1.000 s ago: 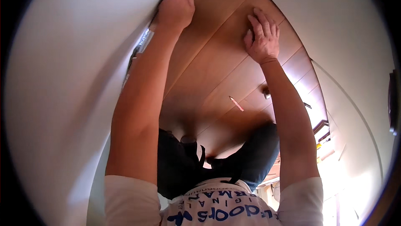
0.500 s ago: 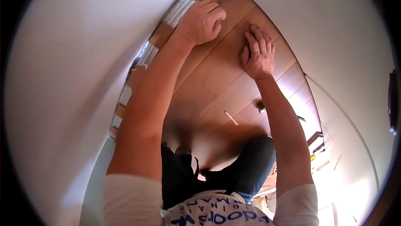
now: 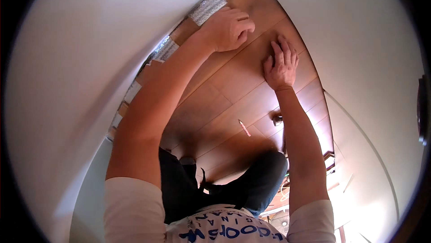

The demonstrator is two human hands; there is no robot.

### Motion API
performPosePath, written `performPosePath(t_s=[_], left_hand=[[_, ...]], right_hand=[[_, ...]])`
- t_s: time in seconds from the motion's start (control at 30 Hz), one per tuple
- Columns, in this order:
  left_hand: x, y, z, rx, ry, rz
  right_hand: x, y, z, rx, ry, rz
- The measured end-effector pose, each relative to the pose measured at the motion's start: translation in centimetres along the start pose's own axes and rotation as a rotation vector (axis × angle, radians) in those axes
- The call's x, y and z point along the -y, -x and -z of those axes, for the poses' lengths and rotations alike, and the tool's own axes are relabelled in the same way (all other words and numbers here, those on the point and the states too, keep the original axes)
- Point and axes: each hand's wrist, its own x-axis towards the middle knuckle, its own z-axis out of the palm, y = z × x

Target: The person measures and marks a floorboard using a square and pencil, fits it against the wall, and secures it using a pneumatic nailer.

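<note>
My left hand (image 3: 230,30) is curled into a loose fist, resting on the brown wood floor boards (image 3: 240,77) close to their stepped edge on the left. Nothing shows sticking out of its fingers, though its underside is hidden. Lower and to the right, my right hand (image 3: 282,67) lies on the boards with fingers stretched out and a little apart, near the right wall. A short pinkish pencil (image 3: 244,127) lies on the floor between my arms. Beside my right forearm is a small, partly hidden metallic object (image 3: 277,119).
Silvery underlay (image 3: 209,8) shows between the uneven board ends along the left wall (image 3: 90,54). A pale wall (image 3: 354,41) bounds the boards on the right. My dark-trousered knees (image 3: 265,180) are bent on the floor. Cluttered items (image 3: 330,160) lie at lower right.
The view has turned slightly, shifting the far boards rightward in the picture. Both hands stay on the floor in nearly the same places, left curled and right spread.
</note>
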Motion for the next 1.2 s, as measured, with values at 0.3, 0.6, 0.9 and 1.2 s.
performPosePath(t_s=[0.3,0.6,0.9,1.2], left_hand=[[1.2,0.9,0.6,0.010,0.069,0.050],[0.7,1.8,1.2,-0.012,-0.033,0.057],[-1.3,9.2,4.8,-0.167,0.090,0.625],[-1.2,9.3,3.1,-0.215,-0.060,0.638]], right_hand=[[-0.5,0.4,-0.5,-0.019,-0.002,0.017],[0.0,0.3,-0.6,0.024,0.019,0.018],[0.0,1.1,-0.6,0.023,0.083,0.040],[0.0,0.9,-0.9,-0.008,0.141,0.059]])
